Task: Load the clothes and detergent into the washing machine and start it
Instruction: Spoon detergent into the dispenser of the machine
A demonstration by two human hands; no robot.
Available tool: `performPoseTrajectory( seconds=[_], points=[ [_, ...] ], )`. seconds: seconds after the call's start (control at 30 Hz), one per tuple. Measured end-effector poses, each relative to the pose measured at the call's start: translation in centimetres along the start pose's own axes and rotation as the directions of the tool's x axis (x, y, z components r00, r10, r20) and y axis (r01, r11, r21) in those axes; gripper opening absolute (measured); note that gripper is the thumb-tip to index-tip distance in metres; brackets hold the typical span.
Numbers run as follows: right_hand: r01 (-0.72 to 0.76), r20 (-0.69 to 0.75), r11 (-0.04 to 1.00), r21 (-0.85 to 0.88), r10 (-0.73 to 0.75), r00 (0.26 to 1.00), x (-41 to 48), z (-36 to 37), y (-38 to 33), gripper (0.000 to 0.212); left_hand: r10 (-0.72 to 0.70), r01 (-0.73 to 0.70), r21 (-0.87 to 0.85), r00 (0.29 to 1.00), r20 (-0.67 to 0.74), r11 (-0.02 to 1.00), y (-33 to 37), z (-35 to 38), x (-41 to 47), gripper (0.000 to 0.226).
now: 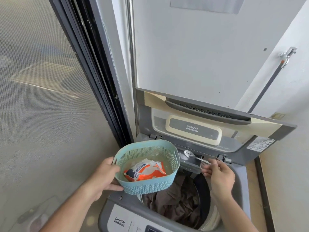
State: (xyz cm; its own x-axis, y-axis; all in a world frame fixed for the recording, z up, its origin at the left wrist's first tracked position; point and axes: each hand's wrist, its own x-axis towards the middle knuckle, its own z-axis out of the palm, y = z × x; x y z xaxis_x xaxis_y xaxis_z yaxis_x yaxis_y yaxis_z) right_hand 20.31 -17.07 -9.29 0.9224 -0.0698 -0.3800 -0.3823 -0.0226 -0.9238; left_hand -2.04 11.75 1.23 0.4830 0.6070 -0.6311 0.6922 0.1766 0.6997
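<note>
Nearest the camera is the front control panel [127,221] of a top-loading washing machine [240,180], grey and white with "DIGITAL" printed on it. Just behind the panel the drum is open. Clothes [173,203] lie piled inside it, brown fabric to the left and a darker piece toward the right.

The left hand [103,176] grips a pale blue perforated basket [150,188] by its left wall, with the thumb over the rim and the fingers curled beneath. It holds the basket over the front-left of the opening, partly above the clothes. An orange, white and blue detergent packet [145,170] lies crumpled on the basket floor, just right of that hand's thumb.

The right hand [219,176] hangs over the right side of the drum. Its curled fingers pinch the handle end of a metal spoon [198,158]. The spoon points away and to the left, and its bowl sits over the ledge at the back of the opening, where a white patch shows. The spoon's bowl is just beside the basket's far right corner, and the detergent packet lies well left of the right hand.

Behind that ledge the lid [192,128] stands raised against the white wall [200,56]. A mesh screen [41,81] in a dark frame fills the left. A metal tap [287,56] is fixed high on the right wall.
</note>
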Motion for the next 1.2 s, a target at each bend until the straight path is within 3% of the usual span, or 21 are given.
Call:
performPoseTrajectory(
  seconds=[0.13,0.5,0.67,0.9,1.03,1.13,1.2],
  points=[
    [0.030,0.092,0.997,0.076,-0.037,0.995,-3.0,-1.5,-3.2,0.023,0.009,-0.009,-0.017,1.000,0.019,1.000,-0.1,0.6,-0.2,0.037],
    [0.162,0.297,0.984,0.073,-0.177,0.938,-14.8,-4.0,-11.7,0.025,0.041,-0.035,-0.070,0.996,0.076,0.997,1.0,3.2,-1.4,0.037],
    [0.191,0.291,0.981,0.044,-0.195,0.937,-16.8,-4.0,-11.5,0.024,0.073,-0.063,-0.088,0.992,0.108,0.994,2.2,3.4,-2.2,0.036],
    [0.233,0.171,0.972,-0.017,-0.226,0.959,-17.3,-2.9,-10.5,0.023,0.141,-0.138,-0.028,0.976,0.164,0.990,3.9,3.9,-3.7,0.034],
    [0.280,0.125,0.944,-0.173,-0.261,0.957,-17.8,-2.0,-9.4,0.020,0.158,-0.170,0.036,0.961,0.226,0.985,4.5,4.8,-3.9,0.033],
    [0.354,0.083,0.828,-0.435,-0.355,0.931,-18.1,-2.0,-8.4,0.016,0.173,-0.201,0.073,0.943,0.284,0.977,5.0,5.7,-4.0,0.032],
    [0.328,0.061,0.769,-0.549,-0.354,0.933,-18.7,-2.3,-8.6,0.013,0.189,-0.228,0.091,0.930,0.316,0.969,5.3,6.1,-4.2,0.034]
  ],
)
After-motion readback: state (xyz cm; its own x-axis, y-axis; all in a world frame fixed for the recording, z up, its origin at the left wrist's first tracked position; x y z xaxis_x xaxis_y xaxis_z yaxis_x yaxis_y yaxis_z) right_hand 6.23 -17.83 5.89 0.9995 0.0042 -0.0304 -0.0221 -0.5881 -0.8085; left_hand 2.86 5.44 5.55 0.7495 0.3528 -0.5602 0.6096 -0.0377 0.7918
